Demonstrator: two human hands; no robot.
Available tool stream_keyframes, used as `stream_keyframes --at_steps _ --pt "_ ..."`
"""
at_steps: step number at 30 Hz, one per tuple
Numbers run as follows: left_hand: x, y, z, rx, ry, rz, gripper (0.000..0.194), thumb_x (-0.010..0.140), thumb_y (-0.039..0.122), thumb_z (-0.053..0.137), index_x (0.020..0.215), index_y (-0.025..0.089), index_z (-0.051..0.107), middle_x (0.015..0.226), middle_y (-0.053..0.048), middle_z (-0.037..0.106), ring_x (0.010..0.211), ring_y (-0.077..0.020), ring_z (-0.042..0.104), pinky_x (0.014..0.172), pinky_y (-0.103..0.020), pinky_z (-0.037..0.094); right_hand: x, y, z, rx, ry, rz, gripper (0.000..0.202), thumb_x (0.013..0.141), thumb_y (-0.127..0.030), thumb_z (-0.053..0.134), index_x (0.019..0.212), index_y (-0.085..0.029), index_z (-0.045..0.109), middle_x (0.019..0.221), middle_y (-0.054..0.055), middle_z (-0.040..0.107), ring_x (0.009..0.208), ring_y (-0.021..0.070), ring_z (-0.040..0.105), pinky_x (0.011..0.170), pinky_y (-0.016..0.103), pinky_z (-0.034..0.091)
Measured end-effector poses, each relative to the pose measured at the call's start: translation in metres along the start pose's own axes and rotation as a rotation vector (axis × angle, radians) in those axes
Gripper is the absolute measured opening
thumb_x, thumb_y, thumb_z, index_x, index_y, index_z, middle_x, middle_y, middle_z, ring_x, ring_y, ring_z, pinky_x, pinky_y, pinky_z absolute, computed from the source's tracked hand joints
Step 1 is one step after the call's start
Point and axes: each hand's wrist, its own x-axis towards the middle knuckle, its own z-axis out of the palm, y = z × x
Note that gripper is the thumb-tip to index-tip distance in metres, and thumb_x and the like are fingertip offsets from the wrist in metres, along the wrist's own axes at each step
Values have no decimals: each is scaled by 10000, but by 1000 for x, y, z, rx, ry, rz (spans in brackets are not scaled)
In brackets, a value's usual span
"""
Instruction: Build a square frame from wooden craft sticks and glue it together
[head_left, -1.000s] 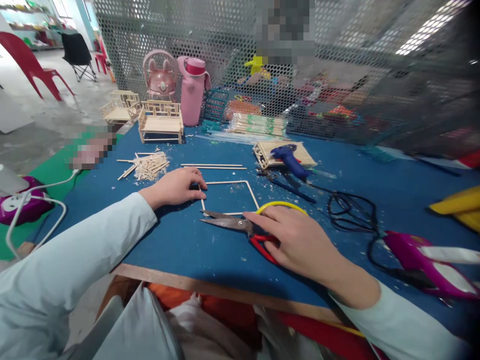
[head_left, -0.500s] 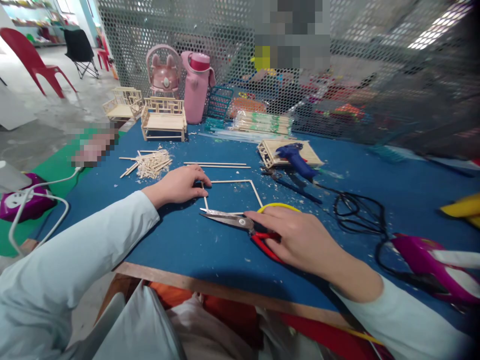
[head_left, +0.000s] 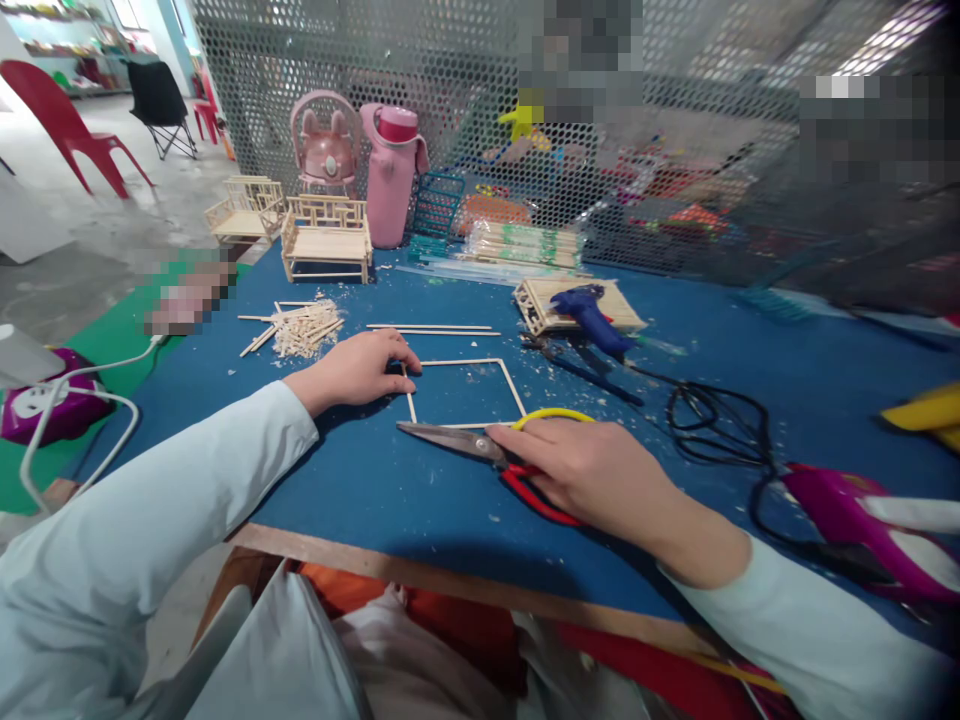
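Thin pale sticks form a four-sided frame point(head_left: 461, 363) lying flat on the blue tabletop. At its left side is my left hand point(head_left: 364, 368), with thumb and fingertips around the top left corner and left stick. My right hand point(head_left: 592, 470) grips scissors point(head_left: 450, 438) with red and yellow handles at the frame's lower right. The blades look closed and point left, lying along the frame's bottom stick, tip near the lower left corner. Two loose sticks point(head_left: 431, 329) lie just behind the frame.
Behind my left hand is a heap of short sticks point(head_left: 307, 328). Small stick furniture point(head_left: 326, 240) and a pink bottle point(head_left: 390, 180) stand at the back. A blue glue gun point(head_left: 592, 315) rests on a stick piece, beside pliers point(head_left: 592, 375) and a black cable point(head_left: 720, 425).
The scissors' blades have closed and shifted slightly at the frame's bottom edge. My left hand and the stick frame have stayed in place.
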Motion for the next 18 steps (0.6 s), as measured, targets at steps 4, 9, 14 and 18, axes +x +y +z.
stream_keyframes --at_steps 4,9,14,18 --pt "-1 1 0 9 4 9 236 751 301 632 947 174 667 947 -55 629 926 -187 569 831 -292 441 -4 -2 -1 25 29 -78 282 804 -176 409 998 -184 614 715 62 631 632 165 558 546 261 356" --pt "-3 3 -2 9 17 38 216 802 260 552 962 167 663 962 -60 638 908 -177 579 827 -285 447 -18 8 -3 135 74 49 322 765 -160 416 1024 -203 602 812 77 649 735 187 595 605 270 427" --pt "-8 3 -5 108 127 -129 290 821 177 425 980 159 666 962 -69 651 861 -175 592 811 -292 460 -10 36 -3 308 228 421 357 740 -178 466 1079 -158 575 891 98 658 707 200 617 632 302 482" --pt "-11 7 -8 212 68 -216 312 792 223 429 956 180 691 949 -68 659 857 -204 595 788 -311 466 8 55 3 404 279 589 375 716 -189 524 1083 -155 594 824 71 682 691 221 639 644 321 495"
